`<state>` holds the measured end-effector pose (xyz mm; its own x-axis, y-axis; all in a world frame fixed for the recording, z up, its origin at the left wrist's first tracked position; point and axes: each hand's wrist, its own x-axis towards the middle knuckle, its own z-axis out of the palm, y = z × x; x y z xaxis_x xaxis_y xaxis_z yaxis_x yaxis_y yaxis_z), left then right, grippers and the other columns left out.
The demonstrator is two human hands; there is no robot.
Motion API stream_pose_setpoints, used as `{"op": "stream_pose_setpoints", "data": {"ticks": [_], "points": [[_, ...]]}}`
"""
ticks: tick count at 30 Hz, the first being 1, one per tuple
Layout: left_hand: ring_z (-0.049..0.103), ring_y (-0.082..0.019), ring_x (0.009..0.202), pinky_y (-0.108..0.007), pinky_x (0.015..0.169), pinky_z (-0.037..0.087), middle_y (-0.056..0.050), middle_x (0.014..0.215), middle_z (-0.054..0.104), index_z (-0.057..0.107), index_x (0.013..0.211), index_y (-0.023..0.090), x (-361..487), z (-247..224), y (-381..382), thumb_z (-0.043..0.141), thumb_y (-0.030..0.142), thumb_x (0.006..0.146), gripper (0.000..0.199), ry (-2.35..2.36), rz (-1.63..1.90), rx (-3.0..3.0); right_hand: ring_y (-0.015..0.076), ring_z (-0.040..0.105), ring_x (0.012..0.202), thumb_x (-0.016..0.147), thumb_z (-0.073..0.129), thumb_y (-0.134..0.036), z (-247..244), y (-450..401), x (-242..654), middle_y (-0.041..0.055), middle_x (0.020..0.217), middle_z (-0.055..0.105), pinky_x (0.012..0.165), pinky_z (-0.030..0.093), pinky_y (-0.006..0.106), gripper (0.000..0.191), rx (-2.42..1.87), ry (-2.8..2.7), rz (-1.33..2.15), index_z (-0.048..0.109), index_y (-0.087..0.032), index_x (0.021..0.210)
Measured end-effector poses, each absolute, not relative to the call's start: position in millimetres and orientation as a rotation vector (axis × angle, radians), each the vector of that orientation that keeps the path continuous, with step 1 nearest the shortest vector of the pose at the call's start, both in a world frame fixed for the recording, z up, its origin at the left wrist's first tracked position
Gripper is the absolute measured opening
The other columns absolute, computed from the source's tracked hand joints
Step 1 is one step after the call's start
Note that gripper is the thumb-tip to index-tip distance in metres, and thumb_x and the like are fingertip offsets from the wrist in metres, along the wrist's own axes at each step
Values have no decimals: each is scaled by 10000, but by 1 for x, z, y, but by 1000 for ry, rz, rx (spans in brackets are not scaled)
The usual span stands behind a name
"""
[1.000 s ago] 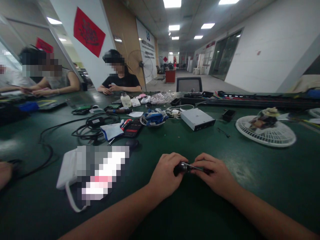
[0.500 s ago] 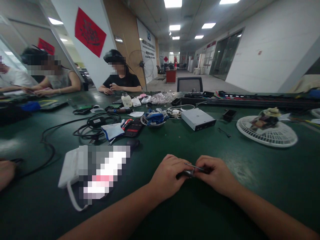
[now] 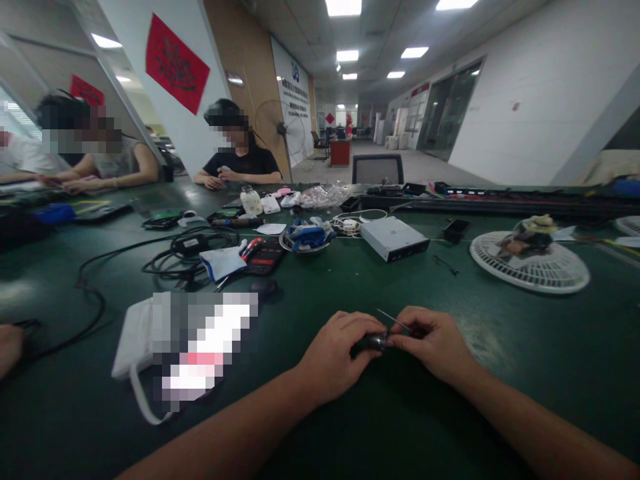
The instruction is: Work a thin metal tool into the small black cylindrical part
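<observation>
My left hand [image 3: 334,350] is wrapped round a small dark rounded object [image 3: 376,342] with a shiny end that faces right. Most of that object is hidden in the palm, and its kind is unclear. My right hand [image 3: 436,345] is closed on a thin metal rod-like tool [image 3: 387,315], whose shaft points up and left above the left fingertips. Its grip end lies hidden in the hand. The right thumb and finger also touch or nearly touch the shiny end of the dark object. Both hands are just above the green table [image 3: 400,420].
A lit phone screen [image 3: 210,347] and a white box [image 3: 133,337] lie to the left. Farther off are a bowl [image 3: 306,249] with blue-white gloves, a disc drive [image 3: 393,238], a red-handled tool [image 3: 253,249] and a white fan part [image 3: 530,263]. Another person's hand [image 3: 10,347] shows far left.
The thin tool's shaft has swung from nearly level across the dark object to tilted up and away from it. The right fingers now meet at the object's end. The view has shifted slightly.
</observation>
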<state>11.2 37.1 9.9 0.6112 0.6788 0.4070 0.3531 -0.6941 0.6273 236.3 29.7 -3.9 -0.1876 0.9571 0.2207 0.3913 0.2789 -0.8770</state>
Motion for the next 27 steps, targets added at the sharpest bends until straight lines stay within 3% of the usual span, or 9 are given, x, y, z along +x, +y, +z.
{"op": "stream_pose_setpoints", "data": {"ticks": [12,17,22,27], "points": [[605,-188,1162,-363,1024,439,-29,1276,672,600,1224,226,11,11,37,655,191,911,320,827,719,2367,124,602,678,899,688,-289,-4,27,235,25,842,660,575,462,245,112,-973,-1919,732,790,-243,886],[601,-196,1177,-381,1019,433,-28,1294,664,589,1244,249,12,17,35,586,142,935,327,764,644,2397,126,595,633,819,725,-237,-3,25,233,-10,740,625,560,464,243,91,-1172,-1782,861,643,-200,808],[584,-206,1195,-397,1034,425,-30,1309,651,559,1287,259,14,14,34,604,102,904,416,871,738,2393,159,656,743,875,668,-303,-2,24,231,12,844,657,639,525,267,188,-1192,-1716,1010,580,-206,1009],[602,-228,1134,-422,991,473,-45,1233,657,578,1246,250,13,2,40,576,123,916,353,1219,956,2230,147,629,655,935,577,-310,0,24,231,14,795,668,575,480,271,140,-1300,-1803,773,651,-206,991]]}}
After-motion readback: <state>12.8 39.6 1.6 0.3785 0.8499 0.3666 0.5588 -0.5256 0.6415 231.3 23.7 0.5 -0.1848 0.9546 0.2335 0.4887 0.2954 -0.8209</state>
